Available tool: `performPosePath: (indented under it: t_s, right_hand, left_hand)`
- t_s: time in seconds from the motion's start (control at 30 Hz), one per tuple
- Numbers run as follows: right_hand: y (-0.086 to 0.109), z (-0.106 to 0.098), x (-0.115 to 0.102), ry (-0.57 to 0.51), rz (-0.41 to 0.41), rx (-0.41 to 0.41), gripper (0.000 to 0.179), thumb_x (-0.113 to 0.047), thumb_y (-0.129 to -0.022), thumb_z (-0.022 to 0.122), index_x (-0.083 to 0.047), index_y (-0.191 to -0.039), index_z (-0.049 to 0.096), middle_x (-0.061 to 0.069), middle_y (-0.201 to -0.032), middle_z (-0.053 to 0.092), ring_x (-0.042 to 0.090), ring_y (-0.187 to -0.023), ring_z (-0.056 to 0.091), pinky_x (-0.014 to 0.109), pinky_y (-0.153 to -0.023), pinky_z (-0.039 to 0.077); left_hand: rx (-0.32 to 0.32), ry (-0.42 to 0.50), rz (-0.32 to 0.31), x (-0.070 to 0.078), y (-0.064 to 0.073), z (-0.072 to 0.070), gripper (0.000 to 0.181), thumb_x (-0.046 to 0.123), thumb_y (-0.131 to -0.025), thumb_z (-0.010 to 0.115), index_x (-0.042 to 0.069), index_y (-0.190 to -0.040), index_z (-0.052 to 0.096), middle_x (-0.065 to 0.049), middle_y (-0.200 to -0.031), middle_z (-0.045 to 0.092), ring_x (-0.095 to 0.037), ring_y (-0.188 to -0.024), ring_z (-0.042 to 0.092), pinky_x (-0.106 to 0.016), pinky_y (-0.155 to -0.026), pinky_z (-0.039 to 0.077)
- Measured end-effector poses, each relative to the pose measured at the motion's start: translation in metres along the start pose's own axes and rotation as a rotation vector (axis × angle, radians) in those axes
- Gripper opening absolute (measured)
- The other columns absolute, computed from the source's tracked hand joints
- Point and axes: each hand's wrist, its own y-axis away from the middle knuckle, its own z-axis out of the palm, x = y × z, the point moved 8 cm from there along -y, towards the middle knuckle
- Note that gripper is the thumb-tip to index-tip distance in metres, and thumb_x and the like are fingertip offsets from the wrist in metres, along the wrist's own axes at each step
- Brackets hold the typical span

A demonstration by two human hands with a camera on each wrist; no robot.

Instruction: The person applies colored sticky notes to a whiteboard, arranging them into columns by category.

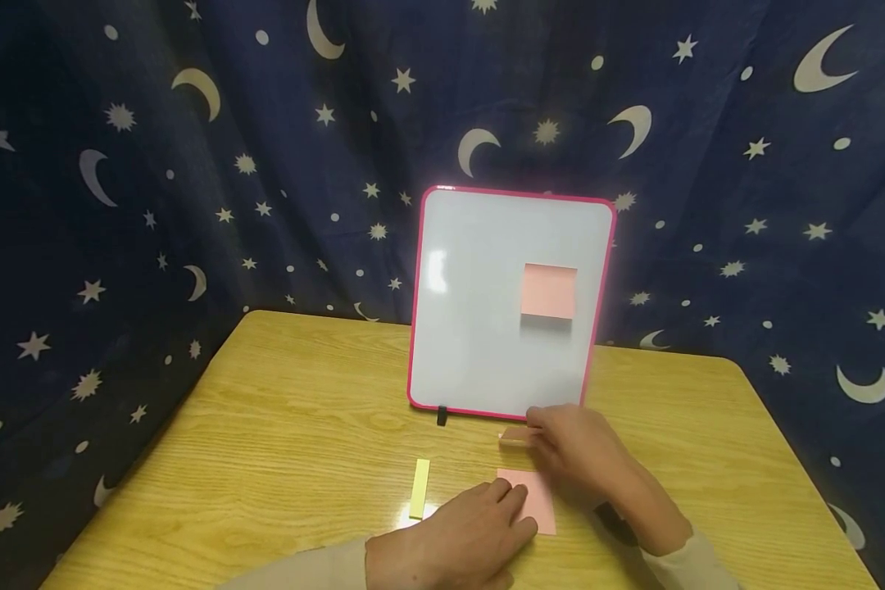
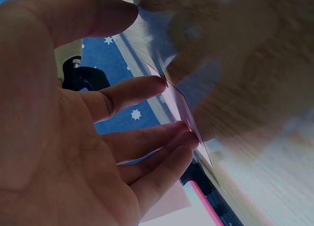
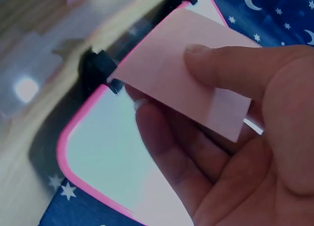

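Note:
With its fingertips on a pink sticky note pad, my left hand rests at the near part of the table. In the left wrist view the fingers reach out to the pad, the thumb held apart from it. My right hand pinches a single pink sticky note between thumb and fingers, just in front of the whiteboard's lower right edge. A white board with a pink frame stands upright, leaning slightly back. Another pink sticky note clings to its right half, its lower edge lifted a little.
A narrow yellow sticky pad lies on the wooden table, left of my left hand. Black feet hold the board's bottom edge. Behind the table hangs a dark blue curtain with moons and stars.

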Motion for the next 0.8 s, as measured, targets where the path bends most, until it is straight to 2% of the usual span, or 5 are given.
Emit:
performPosePath:
  t_s: [0.13,0.47,0.6,0.8]
  right_hand:
    - [-0.002,-0.009,0.000,0.000,-0.004,0.047,0.035,-0.009,-0.086,0.081,-0.026,-0.075,0.053,-0.017,-0.066,0.041,0.005,-0.060,0.040,0.025,-0.056,0.037]
    - [-0.002,-0.025,-0.005,-0.021,-0.082,0.244,0.033,0.000,-0.075,0.086,-0.022,-0.076,0.062,-0.014,-0.075,0.057,0.003,-0.068,0.051,0.026,-0.061,0.049]
    - [0.000,-0.032,-0.009,-0.014,-0.148,0.323,0.033,0.004,-0.069,0.086,-0.018,-0.077,0.062,-0.011,-0.076,0.057,0.004,-0.068,0.050,0.025,-0.058,0.046]
    - [0.002,-0.037,-0.012,0.038,-0.238,0.425,0.033,0.010,-0.066,0.077,-0.013,-0.077,0.057,-0.007,-0.077,0.053,0.009,-0.069,0.046,0.026,-0.057,0.043]
  left_hand:
    - [0.006,0.005,0.001,0.000,0.000,0.001,0.048,0.060,-0.076,0.079,0.026,-0.100,0.056,0.004,-0.102,0.054,-0.012,-0.091,0.051,-0.023,-0.082,0.044]
    - [-0.001,-0.001,0.009,0.000,0.000,0.001,0.048,0.061,-0.077,0.078,0.026,-0.101,0.056,0.004,-0.102,0.054,-0.012,-0.090,0.052,-0.023,-0.082,0.045]
    - [0.012,-0.007,0.007,0.000,0.000,0.000,0.047,0.060,-0.077,0.077,0.025,-0.100,0.056,0.004,-0.102,0.054,-0.013,-0.091,0.052,-0.023,-0.082,0.045]
    - [0.030,-0.004,0.002,0.000,0.000,-0.002,0.044,0.056,-0.077,0.077,0.025,-0.099,0.056,0.003,-0.099,0.053,-0.013,-0.088,0.052,-0.023,-0.080,0.044]
